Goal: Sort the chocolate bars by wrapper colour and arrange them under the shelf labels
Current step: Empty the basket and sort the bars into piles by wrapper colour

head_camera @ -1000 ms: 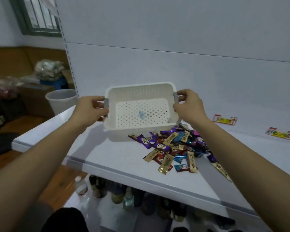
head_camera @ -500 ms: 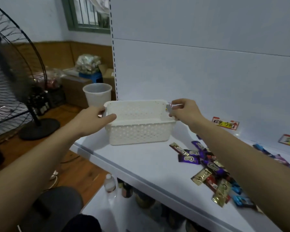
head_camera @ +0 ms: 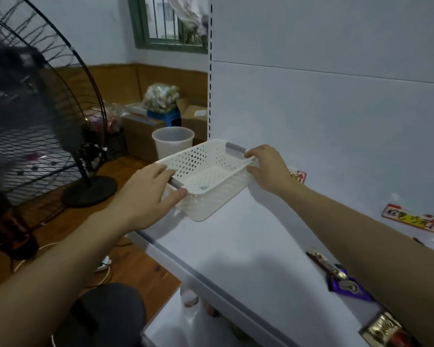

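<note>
The left hand (head_camera: 145, 196) and right hand (head_camera: 268, 169) grip the basket (head_camera: 211, 176) at the shelf's (head_camera: 248, 246) 10 o'clock corner. Open surface lies at 5 o'clock. The label (head_camera: 411, 217) is illegible.

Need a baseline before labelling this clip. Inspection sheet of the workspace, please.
Surface: white shelf with a white back panel.
Job's things: chocolate bars in purple, gold and brown wrappers at the shelf's lower right; two shelf labels near the back panel; white perforated basket at the shelf's left end, no bars seen inside.
Clutter: bottles under the shelf.
Grippers: left hand grips the basket's near grey handle; right hand holds its far rim.
Cables: white cable on the wooden floor.
Surroundings: black standing fan, white bucket, cardboard boxes, green-framed window.
</note>
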### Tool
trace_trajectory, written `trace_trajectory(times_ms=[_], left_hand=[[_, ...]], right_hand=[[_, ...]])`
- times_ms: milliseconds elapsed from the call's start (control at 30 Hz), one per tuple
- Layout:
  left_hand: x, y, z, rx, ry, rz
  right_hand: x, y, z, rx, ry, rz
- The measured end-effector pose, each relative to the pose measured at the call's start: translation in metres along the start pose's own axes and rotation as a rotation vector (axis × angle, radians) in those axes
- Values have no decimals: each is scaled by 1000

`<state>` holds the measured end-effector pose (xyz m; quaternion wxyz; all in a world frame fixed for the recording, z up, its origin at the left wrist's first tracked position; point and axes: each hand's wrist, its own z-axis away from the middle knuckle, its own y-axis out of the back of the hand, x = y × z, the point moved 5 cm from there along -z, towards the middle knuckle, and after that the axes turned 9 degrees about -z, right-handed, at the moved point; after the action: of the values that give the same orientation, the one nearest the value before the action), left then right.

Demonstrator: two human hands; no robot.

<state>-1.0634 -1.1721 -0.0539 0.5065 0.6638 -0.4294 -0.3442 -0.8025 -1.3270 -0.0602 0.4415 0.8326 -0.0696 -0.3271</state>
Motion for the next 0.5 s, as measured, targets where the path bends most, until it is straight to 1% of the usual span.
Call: trace_trajectory(times_ms=[67, 133, 300, 400, 500], left_hand=[[4, 0, -7, 13, 0, -65], [6, -3, -16, -2, 23, -96], [-2, -10, -28, -79, 44, -137], [-2, -2, -28, -59, 7, -85], [13, 8, -30, -58, -107, -3]], right_hand=[[-3, -7, -9, 35, -48, -7], [-7, -13, -17, 43, -59, 12], [-11, -25, -34, -33, -34, 49], [-11, -25, -36, -105, -20, 91], [-12, -11, -22, -144, 3, 165]])
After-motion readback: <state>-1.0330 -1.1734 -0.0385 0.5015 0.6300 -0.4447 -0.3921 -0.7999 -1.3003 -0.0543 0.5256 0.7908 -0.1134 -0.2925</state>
